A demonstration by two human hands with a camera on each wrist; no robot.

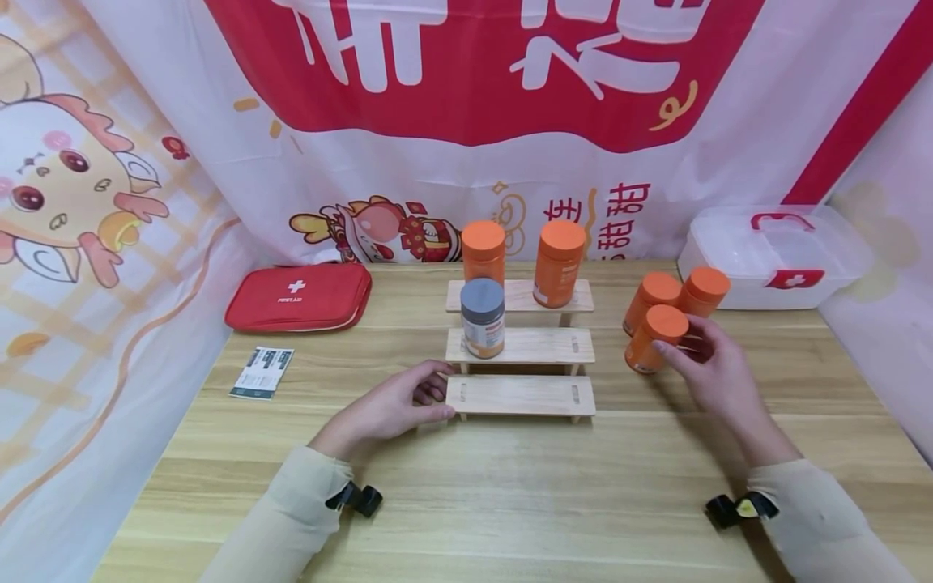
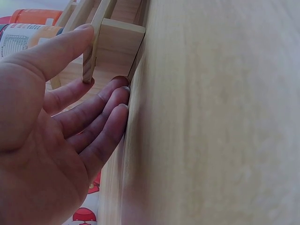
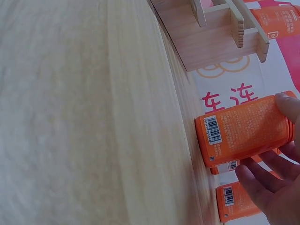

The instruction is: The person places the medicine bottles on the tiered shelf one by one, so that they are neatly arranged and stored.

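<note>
A three-tier wooden step rack (image 1: 521, 395) stands in the middle of the table. My left hand (image 1: 401, 402) pinches the left end of its lowest board between thumb and index finger; the other fingers (image 2: 105, 136) extend below the board, by the tabletop. My right hand (image 1: 717, 368) grips the front orange bottle (image 1: 647, 344), thumb near its lid and fingers behind it. Two more orange bottles (image 1: 651, 298) (image 1: 703, 290) stand close behind that one. On the rack, a grey-lidded bottle (image 1: 483, 317) stands on the middle tier and two orange bottles (image 1: 484, 247) (image 1: 559, 263) on the top tier.
A red first aid pouch (image 1: 297, 298) lies at the back left, with a printed leaflet (image 1: 262, 372) in front of it. At the back right sits a white lidded box (image 1: 773, 259) with a red handle. Printed cloth (image 1: 466, 170) hangs behind the table.
</note>
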